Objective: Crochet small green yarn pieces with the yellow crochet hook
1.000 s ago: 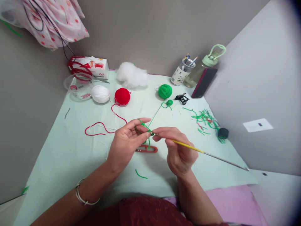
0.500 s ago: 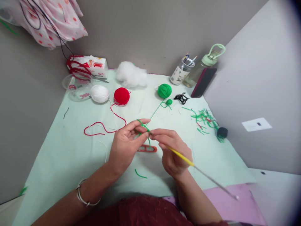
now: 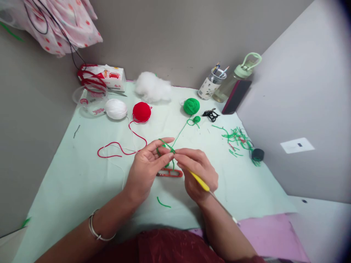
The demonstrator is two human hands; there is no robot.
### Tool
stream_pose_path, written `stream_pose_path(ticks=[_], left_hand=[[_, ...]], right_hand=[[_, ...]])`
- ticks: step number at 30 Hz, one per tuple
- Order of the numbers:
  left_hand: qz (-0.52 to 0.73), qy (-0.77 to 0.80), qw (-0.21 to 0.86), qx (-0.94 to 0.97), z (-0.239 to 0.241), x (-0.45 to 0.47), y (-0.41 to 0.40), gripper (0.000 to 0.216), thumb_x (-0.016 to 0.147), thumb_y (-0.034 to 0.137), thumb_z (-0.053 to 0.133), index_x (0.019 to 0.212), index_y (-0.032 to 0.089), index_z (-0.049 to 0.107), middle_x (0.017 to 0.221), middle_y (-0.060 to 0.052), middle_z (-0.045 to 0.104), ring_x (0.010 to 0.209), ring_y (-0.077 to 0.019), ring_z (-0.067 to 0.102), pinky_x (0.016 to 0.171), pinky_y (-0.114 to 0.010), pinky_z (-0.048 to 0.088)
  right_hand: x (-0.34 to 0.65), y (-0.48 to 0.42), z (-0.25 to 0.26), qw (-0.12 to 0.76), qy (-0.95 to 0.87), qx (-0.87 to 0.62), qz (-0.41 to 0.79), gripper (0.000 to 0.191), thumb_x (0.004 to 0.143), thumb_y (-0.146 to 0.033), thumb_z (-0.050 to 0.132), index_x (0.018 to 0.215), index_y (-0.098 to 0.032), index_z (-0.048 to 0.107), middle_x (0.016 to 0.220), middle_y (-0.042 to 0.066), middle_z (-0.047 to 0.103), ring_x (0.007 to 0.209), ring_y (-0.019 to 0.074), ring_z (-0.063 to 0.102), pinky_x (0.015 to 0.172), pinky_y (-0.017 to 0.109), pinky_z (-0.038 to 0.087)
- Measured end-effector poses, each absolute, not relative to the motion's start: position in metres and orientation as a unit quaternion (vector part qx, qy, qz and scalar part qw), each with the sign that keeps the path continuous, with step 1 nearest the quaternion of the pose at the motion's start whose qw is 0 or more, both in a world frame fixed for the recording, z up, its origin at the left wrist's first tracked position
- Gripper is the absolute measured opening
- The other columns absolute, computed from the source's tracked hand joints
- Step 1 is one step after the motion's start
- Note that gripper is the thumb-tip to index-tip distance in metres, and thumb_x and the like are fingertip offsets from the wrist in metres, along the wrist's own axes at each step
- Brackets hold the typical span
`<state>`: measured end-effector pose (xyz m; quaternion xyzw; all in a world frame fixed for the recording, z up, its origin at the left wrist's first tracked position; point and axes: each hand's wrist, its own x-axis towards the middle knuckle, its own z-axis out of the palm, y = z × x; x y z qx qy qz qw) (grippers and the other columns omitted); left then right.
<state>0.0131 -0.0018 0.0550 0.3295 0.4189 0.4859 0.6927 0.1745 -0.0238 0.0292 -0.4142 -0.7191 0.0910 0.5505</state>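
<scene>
Green yarn loops over the fingers of my left hand, whose thumb and fingertips pinch it. My right hand is closed around a crochet hook with a yellow grip; its metal shaft slants back over my right wrist. The hook's working tip is hidden at the fingertips, where both hands meet. A taut strand runs from there up to a green yarn ball. Under my hands lies an orange thread snipper, partly covered. A short piece of green yarn rests nearer to me.
White and red yarn balls sit at left, white stuffing behind them. At right are a black hair claw, yarn scraps, a pen cup, a bottle and a phone.
The crochet hook has swung so its rear end points more steeply toward me, and my right hand has turned slightly. My left hand stays nearly in place, holding the yarn.
</scene>
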Motion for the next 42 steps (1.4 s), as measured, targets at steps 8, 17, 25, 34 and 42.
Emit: stream_pose_path(ticks=[8,17,25,34,42], left_hand=[[0.427,0.355,0.797,0.239,0.06,0.01,-0.001,0.047,0.084,0.026,0.085,0.129,0.022,0.075,0.082,0.003,0.066,0.073,-0.0102,0.061,0.071,-0.022,0.052],[0.467,0.396,0.724,0.318,0.059,0.002,0.006,0.047,0.081,0.022,0.085,0.127,0.021,0.077,0.073,0.005,0.059,0.07,-0.0115,0.057,0.071,-0.024,0.048],[0.446,0.418,0.682,0.401,0.061,0.006,0.003,0.039,0.082,0.023,0.081,0.121,0.025,0.08,0.08,0.003,0.062,0.083,-0.0164,0.067,0.082,-0.03,0.056],[0.459,0.362,0.744,0.324,0.055,0.011,0.006,0.043,0.084,0.024,0.084,0.126,0.026,0.076,0.091,0.002,0.069,0.084,-0.0134,0.069,0.082,-0.026,0.058],[0.389,0.327,0.819,0.264,0.058,0.005,0.007,0.05,0.083,0.027,0.087,0.131,0.027,0.076,0.092,-0.001,0.071,0.089,-0.018,0.07,0.09,-0.037,0.061]], right_hand=[[0.18,-0.025,0.029,0.511,-0.766,-0.391,-0.001,0.057,0.095,-0.008,0.072,0.143,-0.037,0.069,0.116,0.006,0.08,0.098,0.0226,0.078,0.074,0.033,0.068],[0.169,-0.018,0.044,0.648,-0.583,-0.409,0.27,0.016,0.102,-0.022,0.066,0.105,-0.026,0.081,0.091,0.004,0.081,0.07,0.018,0.076,0.063,0.035,0.065],[0.174,-0.01,0.042,0.636,-0.503,-0.402,0.426,0.016,0.098,-0.035,0.073,0.094,-0.022,0.08,0.083,0.003,0.077,0.062,0.0149,0.071,0.06,0.03,0.063],[0.173,-0.012,0.04,0.639,-0.527,-0.383,0.408,0.011,0.098,-0.031,0.073,0.101,-0.028,0.083,0.094,0.003,0.076,0.074,0.0153,0.071,0.065,0.032,0.062],[0.174,-0.005,0.043,0.661,-0.477,-0.386,0.432,0.018,0.097,-0.041,0.072,0.094,-0.024,0.077,0.081,0.001,0.074,0.06,0.0131,0.068,0.053,0.026,0.06]])
